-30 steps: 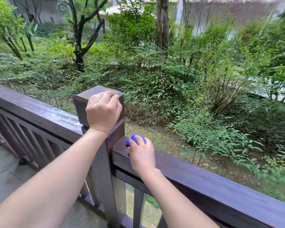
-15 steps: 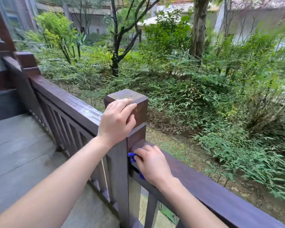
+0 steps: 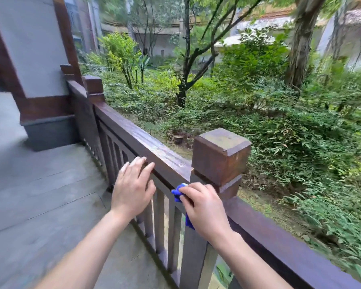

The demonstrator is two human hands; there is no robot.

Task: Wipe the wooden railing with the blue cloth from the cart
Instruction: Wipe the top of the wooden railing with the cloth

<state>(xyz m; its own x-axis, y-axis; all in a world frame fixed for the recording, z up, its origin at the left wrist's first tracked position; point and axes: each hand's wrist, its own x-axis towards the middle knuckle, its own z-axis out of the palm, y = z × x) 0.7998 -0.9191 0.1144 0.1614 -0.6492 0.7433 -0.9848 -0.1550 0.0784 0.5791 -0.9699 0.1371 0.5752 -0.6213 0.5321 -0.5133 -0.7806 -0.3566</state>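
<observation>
Wiping in progress at railing post (image 3: 220,157). Right hand (image 3: 204,207): fingers curled, pinching bunched blue cloth (image 3: 178,192) against post's near face, just below wooden railing (image 3: 154,147) top. Left hand (image 3: 132,184): spread flat, fingertips touching rail edge. Risk: loose cloth tail hanging below palm may slip free between balusters (image 3: 159,217) if pinch slackens.

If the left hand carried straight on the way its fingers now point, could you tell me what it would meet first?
Most likely the dark brown wooden top rail: the open left hand points up and forward, fingertips at the rail's near edge. Depth leaves it unclear whether they already touch.
</observation>
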